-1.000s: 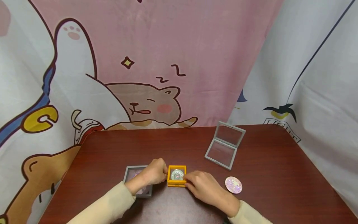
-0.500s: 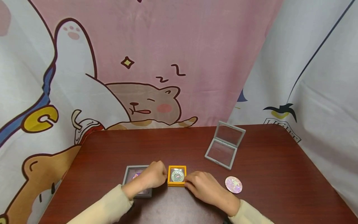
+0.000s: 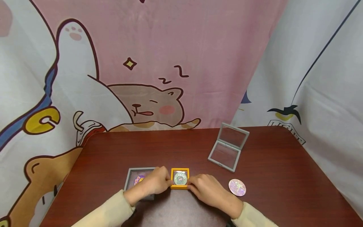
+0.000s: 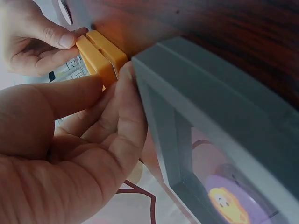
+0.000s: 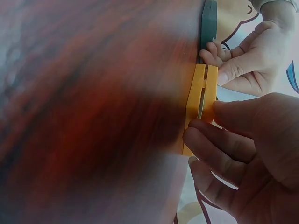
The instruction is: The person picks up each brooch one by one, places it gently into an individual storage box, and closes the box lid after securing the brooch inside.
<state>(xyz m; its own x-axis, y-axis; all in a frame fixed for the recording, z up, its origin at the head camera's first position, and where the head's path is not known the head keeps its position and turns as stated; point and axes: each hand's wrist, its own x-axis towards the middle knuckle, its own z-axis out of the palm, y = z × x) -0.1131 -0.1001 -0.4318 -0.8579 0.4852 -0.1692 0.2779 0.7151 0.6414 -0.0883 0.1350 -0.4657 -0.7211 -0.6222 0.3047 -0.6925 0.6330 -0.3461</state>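
Note:
A small square yellow display frame (image 3: 179,187) with clear film stands on the table in front of me, a round pale-green badge (image 3: 180,179) inside it. My left hand (image 3: 155,182) holds its left side between thumb and fingers. From the opposite side, my right hand (image 3: 208,191) pinches the right edge. Both wrist views show a narrow gap between the two halves of the yellow frame (image 5: 191,105). A larger grey display frame (image 4: 219,88) lies beside and partly beneath my left forearm, holding a purple badge (image 4: 238,200) with an orange figure.
An unfolded grey frame (image 3: 226,155) with clear film sits at the back right. A shiny pink round badge (image 3: 237,187) lies right of my right hand. The brown table (image 3: 272,164) backs onto a printed cartoon curtain (image 3: 227,56).
My left hand has come slightly toward me, and its fingers are now at the yellow frame's lower left corner. The right hand stays at the right edge.

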